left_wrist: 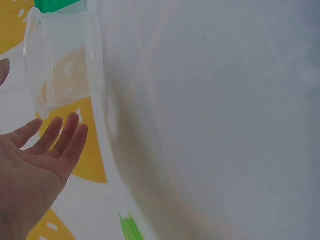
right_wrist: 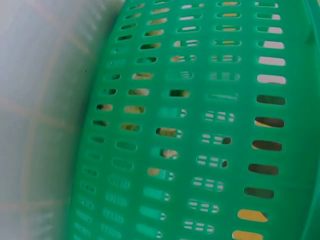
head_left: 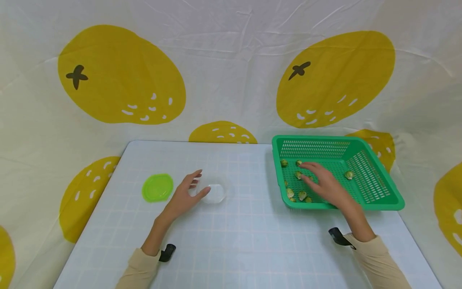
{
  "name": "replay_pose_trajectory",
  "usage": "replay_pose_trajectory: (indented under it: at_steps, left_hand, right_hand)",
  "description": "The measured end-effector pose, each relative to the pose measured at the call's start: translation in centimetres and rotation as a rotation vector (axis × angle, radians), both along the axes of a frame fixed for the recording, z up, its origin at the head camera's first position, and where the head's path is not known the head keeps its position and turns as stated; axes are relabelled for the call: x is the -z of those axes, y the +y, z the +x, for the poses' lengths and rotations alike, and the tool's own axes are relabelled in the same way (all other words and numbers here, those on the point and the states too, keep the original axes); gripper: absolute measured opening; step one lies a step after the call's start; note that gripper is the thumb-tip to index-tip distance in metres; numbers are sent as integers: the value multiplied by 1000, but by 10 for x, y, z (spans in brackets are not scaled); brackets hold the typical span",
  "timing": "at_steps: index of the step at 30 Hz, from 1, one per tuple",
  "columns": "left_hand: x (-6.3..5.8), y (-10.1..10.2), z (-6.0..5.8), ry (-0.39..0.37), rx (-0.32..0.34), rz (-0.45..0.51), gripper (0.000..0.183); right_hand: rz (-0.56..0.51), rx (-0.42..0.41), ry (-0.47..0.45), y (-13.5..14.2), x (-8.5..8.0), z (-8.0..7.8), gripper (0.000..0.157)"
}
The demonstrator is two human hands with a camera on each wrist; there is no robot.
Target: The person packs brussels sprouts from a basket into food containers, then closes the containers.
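My left hand (head_left: 184, 197), its fingers spread, is beside a clear plastic tub (head_left: 216, 193) on the table. In the left wrist view its relaxed fingertips are near the rim of this tub (left_wrist: 70, 60). Reaching over a green slotted basket (head_left: 388, 202), my right hand (head_left: 326, 185) holds its fingers and thumb apart near a Brussels sprout (head_left: 298, 175) and another sprout (head_left: 298, 163). Several more sprouts lie in the basket, mostly on its left side. The right wrist view shows the basket's wall (right_wrist: 200, 105), which hides that hand.
A lime-green lid (head_left: 157, 188) lies flat on the table, left of my left hand. The white gridded table (head_left: 231, 249) meets a fruit-printed cloth (head_left: 231, 80) at the back. One sprout (head_left: 349, 175) sits apart in the basket's right half.
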State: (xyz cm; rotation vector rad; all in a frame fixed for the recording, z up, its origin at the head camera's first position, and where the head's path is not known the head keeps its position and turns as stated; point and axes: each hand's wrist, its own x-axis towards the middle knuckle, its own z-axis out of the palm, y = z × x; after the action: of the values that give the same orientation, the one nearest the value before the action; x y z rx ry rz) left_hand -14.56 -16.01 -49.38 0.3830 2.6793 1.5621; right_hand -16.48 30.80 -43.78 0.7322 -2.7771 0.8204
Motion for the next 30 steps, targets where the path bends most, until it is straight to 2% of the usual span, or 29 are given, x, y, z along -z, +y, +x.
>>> replay_pose_trajectory:
  at_steps: [8,15,22,30]
  left_hand:
    - [4,2,3,-32,28,-34,89]
    - [5,6,3,-45,43,-64,100]
    - [4,6,4,-59,49,-49,102]
    - [5,11,4,-77,24,-48,103]
  right_hand:
    - [16,-34,-73,-7,3,-3,35]
    - [27,-101,-66,-11,6,-4,30]
    - [43,-126,-158,-14,10,-6,30]
    - [50,-160,-224,-22,11,-10,30]
